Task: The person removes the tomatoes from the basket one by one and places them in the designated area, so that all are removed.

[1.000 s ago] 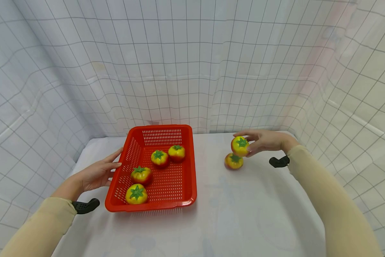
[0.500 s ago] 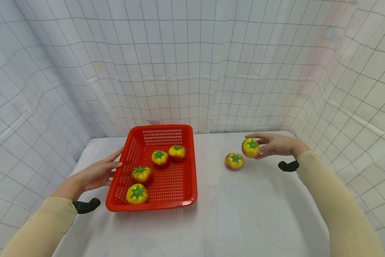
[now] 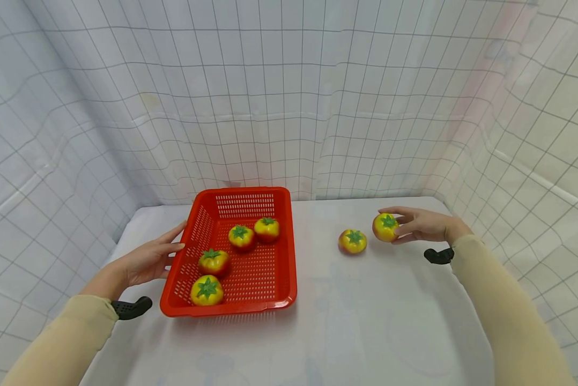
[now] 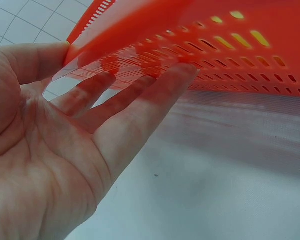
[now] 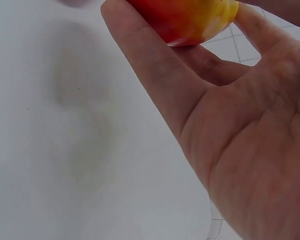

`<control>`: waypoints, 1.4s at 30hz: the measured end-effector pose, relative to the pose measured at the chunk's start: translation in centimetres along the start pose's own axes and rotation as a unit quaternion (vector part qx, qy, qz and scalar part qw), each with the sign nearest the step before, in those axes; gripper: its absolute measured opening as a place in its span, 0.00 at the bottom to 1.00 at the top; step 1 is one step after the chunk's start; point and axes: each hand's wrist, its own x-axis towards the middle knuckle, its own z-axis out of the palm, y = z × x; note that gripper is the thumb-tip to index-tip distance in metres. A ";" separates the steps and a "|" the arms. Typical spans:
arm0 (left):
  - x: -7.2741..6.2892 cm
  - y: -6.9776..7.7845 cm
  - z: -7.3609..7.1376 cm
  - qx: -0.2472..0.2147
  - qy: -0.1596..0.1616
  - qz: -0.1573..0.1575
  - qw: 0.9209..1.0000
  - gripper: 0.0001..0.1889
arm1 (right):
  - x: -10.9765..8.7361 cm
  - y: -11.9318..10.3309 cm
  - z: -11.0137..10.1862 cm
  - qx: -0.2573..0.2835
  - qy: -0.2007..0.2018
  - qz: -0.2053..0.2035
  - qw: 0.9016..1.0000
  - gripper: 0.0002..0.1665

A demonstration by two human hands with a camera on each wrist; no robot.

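Note:
My right hand (image 3: 421, 225) grips a yellow-red tomato (image 3: 385, 227) with a green star-shaped calyx, thumb and fingers round its side. In the right wrist view the tomato (image 5: 190, 20) shows only its lower part, red turning to yellow. Another tomato (image 3: 352, 242) lies on the white table just left of that hand. On the left, my left hand (image 3: 146, 262) touches the outer side of a red perforated basket (image 3: 293, 257). The left wrist view shows fairly straight fingers (image 4: 135, 115) against the slotted wall and the thumb tip at the rim. Several tomatoes (image 3: 207, 290) sit in the basket.
White grid-patterned curtains (image 3: 289, 107) stand behind and on both sides of the white table (image 3: 327, 332). A black strap piece (image 3: 132, 308) sticks out at the left wrist, and a similar black piece (image 3: 438, 256) at the right.
My right hand has moved right and slightly toward me with its tomato, away from the one lying on the table. The left hand and basket have stayed nearly in place.

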 end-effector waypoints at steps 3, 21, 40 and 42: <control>0.0 0.0 0.0 -0.001 -0.001 0.001 1.000 0.38 | 0.0 0.5 0.0 0.008 0.001 0.000 1.000 0.45; 0.0 -0.1 -0.1 0.000 -0.001 0.000 1.000 0.38 | 0.2 3.4 0.2 -0.025 0.015 0.035 0.999 0.49; 0.1 0.1 -0.1 -0.003 -0.001 0.001 1.000 0.38 | 0.5 3.9 0.5 -0.051 0.028 0.039 0.998 0.50; 0.1 0.1 -0.1 -0.004 -0.001 0.001 1.000 0.38 | 0.5 4.0 0.5 -0.053 0.029 0.038 0.997 0.50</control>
